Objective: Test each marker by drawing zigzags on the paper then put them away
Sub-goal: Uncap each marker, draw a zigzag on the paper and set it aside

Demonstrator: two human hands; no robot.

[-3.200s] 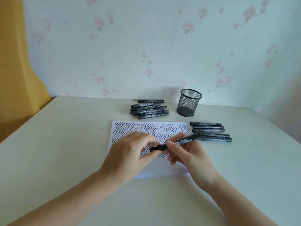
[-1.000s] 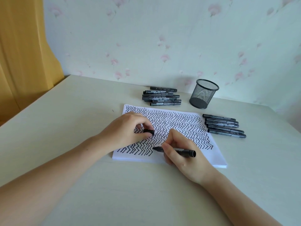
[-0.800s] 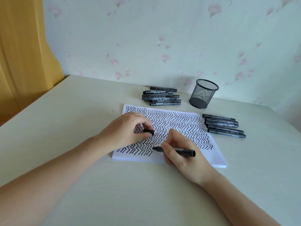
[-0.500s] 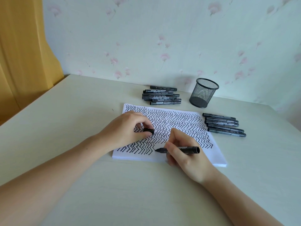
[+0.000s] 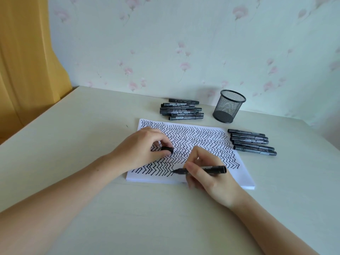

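Since half a second ago, marker [image 5: 202,170] tip sits lower-left on paper [image 5: 244,179].

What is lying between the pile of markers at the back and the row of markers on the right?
In the head view, the black mesh cup stands between the back pile and the right-hand row, upright on the table; nothing shows inside it.

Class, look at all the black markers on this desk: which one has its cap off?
The marker in the right hand, its tip on the paper. The left hand holds its cap; the others lie capped.
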